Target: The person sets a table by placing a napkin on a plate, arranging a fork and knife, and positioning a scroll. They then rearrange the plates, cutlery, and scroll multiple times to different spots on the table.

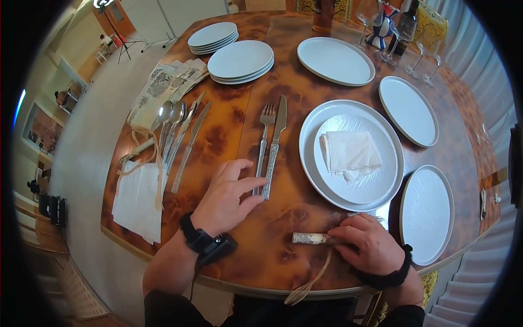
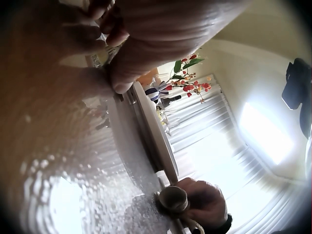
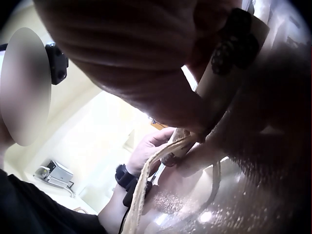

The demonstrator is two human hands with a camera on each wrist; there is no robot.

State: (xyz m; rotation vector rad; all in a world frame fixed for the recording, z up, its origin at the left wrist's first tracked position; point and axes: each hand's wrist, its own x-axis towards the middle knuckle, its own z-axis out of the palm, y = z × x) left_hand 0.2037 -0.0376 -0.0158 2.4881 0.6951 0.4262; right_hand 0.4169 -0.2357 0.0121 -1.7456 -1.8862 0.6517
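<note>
My left hand (image 1: 226, 196) rests beside a fork (image 1: 267, 115) and a knife (image 1: 280, 117) lying parallel, its thumb and a fingertip touching the lower handles. The left wrist view shows this hand (image 2: 165, 29) close up, thumb pointing down. My right hand (image 1: 370, 242) holds a pale roll (image 1: 308, 238) with a dark floral print, near the table's front edge; a beige string (image 1: 313, 283) hangs from it. The roll's open round end (image 2: 174, 199) faces the left wrist camera. In the right wrist view, the right hand's fingers (image 3: 146, 73) curl round the roll (image 3: 222, 83).
A folded napkin (image 1: 354, 151) lies on two stacked plates (image 1: 308, 163) right of the knife. Plate stacks (image 1: 239, 60), spoons (image 1: 177, 111), knives and printed napkins (image 1: 163, 84) stand left and back. Single plates (image 1: 427, 215), glasses (image 1: 400, 41) and bottles (image 1: 407, 24) are right and back.
</note>
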